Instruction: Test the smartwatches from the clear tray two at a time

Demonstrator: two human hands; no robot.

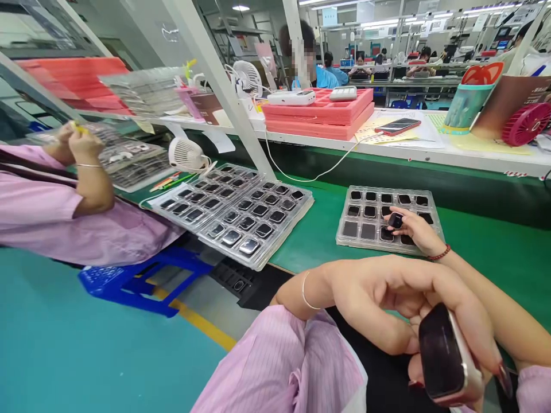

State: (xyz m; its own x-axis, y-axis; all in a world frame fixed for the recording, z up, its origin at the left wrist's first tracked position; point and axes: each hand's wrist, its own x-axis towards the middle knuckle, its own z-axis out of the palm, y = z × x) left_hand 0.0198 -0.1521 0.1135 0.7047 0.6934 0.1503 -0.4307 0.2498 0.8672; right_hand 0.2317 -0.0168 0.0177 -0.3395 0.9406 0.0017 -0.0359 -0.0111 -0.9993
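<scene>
Close to the camera, my left hand (387, 304) is closed around a smartwatch case (443, 353) with a dark glass face and a pinkish metal edge. No strap shows on it. Farther off, my right hand (417, 229), with a red beaded bracelet at the wrist, pinches a small dark watch case (395, 220) just above a clear plastic tray (344, 240). Rows of dark watch faces fill many of that tray's pockets, while some pockets at its near left look flat and grey. My right hand hides part of its right side.
Left of my hands, more clear trays (258, 264) of watch cases lie on the green bench (477, 229). Behind them stands a white fan (187, 155). A shelf holds red foam trays (318, 123) and a phone (398, 126). A co-worker (77, 189) sits left, near a blue stool (129, 284).
</scene>
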